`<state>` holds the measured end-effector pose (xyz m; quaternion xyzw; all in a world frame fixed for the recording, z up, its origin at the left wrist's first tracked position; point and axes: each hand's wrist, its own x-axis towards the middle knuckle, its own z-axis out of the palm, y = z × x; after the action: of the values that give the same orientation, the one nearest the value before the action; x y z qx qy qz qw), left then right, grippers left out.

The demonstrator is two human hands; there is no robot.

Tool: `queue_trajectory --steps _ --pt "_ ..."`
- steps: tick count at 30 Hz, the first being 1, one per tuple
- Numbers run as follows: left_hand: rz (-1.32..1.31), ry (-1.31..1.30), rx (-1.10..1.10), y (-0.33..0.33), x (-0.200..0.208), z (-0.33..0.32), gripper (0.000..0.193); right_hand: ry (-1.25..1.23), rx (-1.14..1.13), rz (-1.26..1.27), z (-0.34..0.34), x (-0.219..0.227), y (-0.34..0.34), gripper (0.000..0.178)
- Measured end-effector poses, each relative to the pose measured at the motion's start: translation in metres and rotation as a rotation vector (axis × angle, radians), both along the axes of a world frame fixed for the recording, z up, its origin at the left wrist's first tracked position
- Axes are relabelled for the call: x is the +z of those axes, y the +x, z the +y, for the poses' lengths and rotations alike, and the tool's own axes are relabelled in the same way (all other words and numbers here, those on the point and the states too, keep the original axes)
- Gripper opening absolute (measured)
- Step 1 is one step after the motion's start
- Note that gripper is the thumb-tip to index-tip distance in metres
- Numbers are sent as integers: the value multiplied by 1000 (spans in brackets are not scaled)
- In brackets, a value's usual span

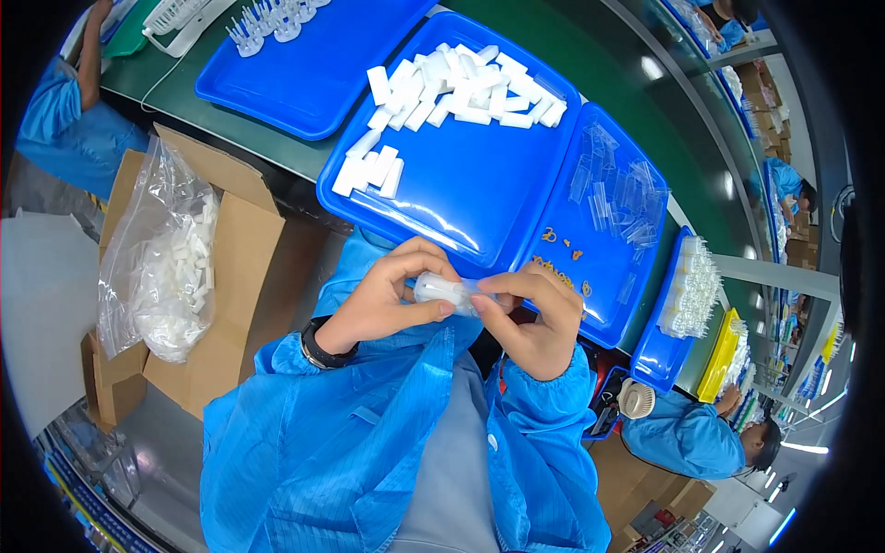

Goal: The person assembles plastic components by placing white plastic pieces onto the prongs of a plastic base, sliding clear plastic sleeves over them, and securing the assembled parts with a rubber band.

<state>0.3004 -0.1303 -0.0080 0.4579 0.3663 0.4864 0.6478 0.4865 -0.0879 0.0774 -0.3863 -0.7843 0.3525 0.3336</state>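
My left hand [383, 300] wraps its fingers and thumb around a translucent white plastic cylinder [431, 288], held in front of my body. At the cylinder's right end, my right hand [539, 323] pinches with thumb and forefinger, and a clear part shows between those fingers. Just beyond my hands lies a blue tray [461, 207] with many white tubular pieces [461, 85] heaped at its far side and a small group at its left. To the right, another blue tray [599, 267] carries clear plastic tubes [622, 194] and small orange ring-like parts [553, 269].
A third blue tray [286, 88] with white pronged parts [267, 20] stands at far left. Below left, an open cardboard box [249, 267] holds a clear bag [152, 286] of white pieces. Farther right are a blue tray of spiky white parts [691, 286] and a yellow tray [719, 359]. Co-workers sit on both sides.
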Motion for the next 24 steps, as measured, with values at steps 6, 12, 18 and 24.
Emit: queue_trajectory --steps 6,12,18,24 --pt "-44 -10 -3 1 5 -1 26 -230 22 167 6 -8 19 16" --pt "-34 17 41 0 4 -3 28 -602 31 220 6 2 38 28" --pt "-8 17 59 1 4 -4 28 -638 -24 184 3 7 39 31" --pt "21 32 55 1 6 -4 28 -332 21 169 10 -4 36 36"
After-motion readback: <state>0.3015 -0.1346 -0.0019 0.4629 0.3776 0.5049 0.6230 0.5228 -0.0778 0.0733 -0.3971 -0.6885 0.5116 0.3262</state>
